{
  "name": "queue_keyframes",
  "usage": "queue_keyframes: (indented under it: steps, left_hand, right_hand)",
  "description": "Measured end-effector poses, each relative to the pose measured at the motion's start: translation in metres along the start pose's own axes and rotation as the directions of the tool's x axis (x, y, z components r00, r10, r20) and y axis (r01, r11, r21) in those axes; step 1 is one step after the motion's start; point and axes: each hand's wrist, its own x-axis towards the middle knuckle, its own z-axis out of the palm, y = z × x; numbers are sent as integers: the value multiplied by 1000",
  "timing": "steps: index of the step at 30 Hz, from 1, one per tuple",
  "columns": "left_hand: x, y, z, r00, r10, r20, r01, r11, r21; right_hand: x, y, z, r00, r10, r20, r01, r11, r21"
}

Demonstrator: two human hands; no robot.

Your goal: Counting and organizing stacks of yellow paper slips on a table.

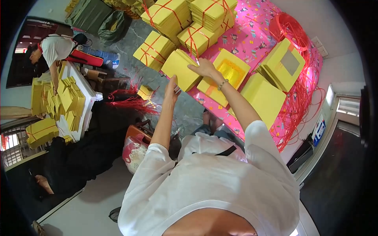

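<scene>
A thick stack of yellow paper stands tilted at the left edge of a pink patterned table. My left hand is closed on its near lower edge, thumb on the front face. My right hand reaches over its right side, thumb and fingers at the edge; the far fingers are partly hidden. Right of it lies a yellow sheet pile with a gold-coloured square on top. Closer to me, a plain yellow paper stack rests beside another with a grey patch.
Bundles of yellow paper tied with red strap are piled at the table's far end. Loose red strapping tangles along the right side. At left, another person bends over a white table of yellow paper. An orange chair stands nearby.
</scene>
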Motion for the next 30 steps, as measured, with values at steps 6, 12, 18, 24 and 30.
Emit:
queue_keyframes:
  steps: [6,12,18,24,30]
  left_hand:
    - [11,5,8,997,-65,-29,67,996,52]
    - [13,8,-1,996,-86,-18,87,995,57]
    - [26,1,-12,998,33,62,-34,999,16]
    - [11,0,-27,987,13,160,9,991,-132]
    - [-40,6,-34,970,166,175,-128,969,-210]
  right_hand:
    - [42,18,20,956,31,291,-107,963,248]
    - [30,-4,20,926,27,377,-189,897,400]
    - [27,-10,47,931,18,366,-186,885,427]
    - [8,-26,49,912,83,403,-266,865,425]
    - [-32,-43,40,950,-1,312,-144,886,440]
